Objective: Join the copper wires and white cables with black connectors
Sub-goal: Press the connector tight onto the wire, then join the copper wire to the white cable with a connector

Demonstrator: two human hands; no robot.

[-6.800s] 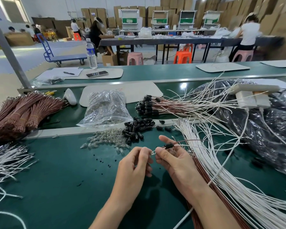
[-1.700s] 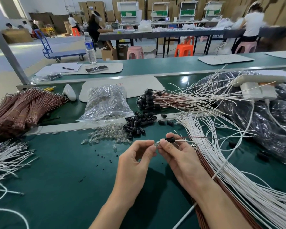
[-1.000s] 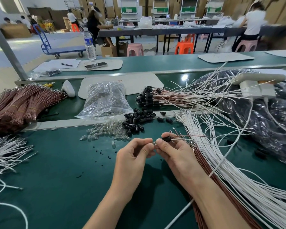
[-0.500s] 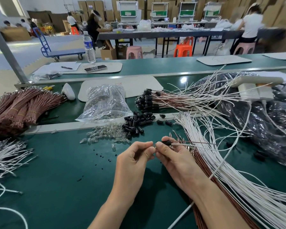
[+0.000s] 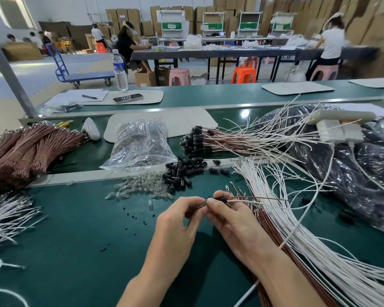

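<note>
Both curled, fingertips together: left hand (image 5: 177, 220) pinching a small clear part (image 5: 203, 204), right hand (image 5: 233, 220) pinching the black connector (image 5: 220, 199) on its copper wire (image 5: 264, 197).

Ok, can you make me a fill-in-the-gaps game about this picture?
1. The left hand pinches a tiny clear bulb; the right hand pinches a ____ connector.
2. The pen lies on ____.
3. The cart is ____.
Missing words: black, paper, blue.
</note>
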